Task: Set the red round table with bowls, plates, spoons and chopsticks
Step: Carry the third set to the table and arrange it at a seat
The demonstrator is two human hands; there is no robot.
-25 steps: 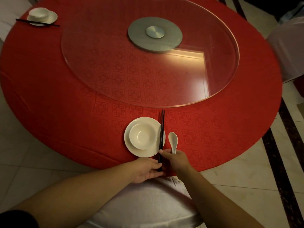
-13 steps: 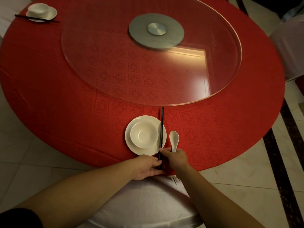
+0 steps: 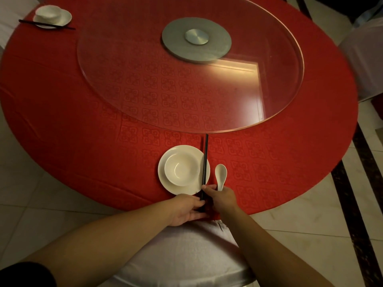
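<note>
Chopsticks (image 3: 204, 162), a black pair lying together, run from the table edge at 6 o'clock straight toward the centre, crossing the right rim of a white plate (image 3: 165, 181); their far tips stop just short of the glass turntable (image 3: 145, 79). A white bowl (image 3: 182, 170) sits on that plate, shifted slightly toward 3 o'clock. Just beside the chopsticks, at 3 o'clock from the plate, a white spoon (image 3: 220, 175) lies on the cloth with its scoop pointing to the centre.

Far off at 10 o'clock stands a second setting: another bowl (image 3: 48, 12) on its plate (image 3: 64, 18), with a second black pair (image 3: 46, 24) laid across the near side.

Both hands meet at the near ends of the chopsticks. The left hand (image 3: 185, 210) has its fingers curled in against them from the left, holding the ends. The right hand (image 3: 220, 198) pinches them from the right, narrow, with its knuckles touching or hiding the spoon's handle end; I cannot tell which.

The red round table (image 3: 72, 131) wears a patterned red cloth, and a grey metal hub (image 3: 196, 39) sits under the glass. A white-covered chair (image 3: 182, 255) stands at 6 o'clock, another white cover (image 3: 364, 65) at 3 o'clock. The floor (image 3: 27, 214) is pale tile with dark stripes on the right.
</note>
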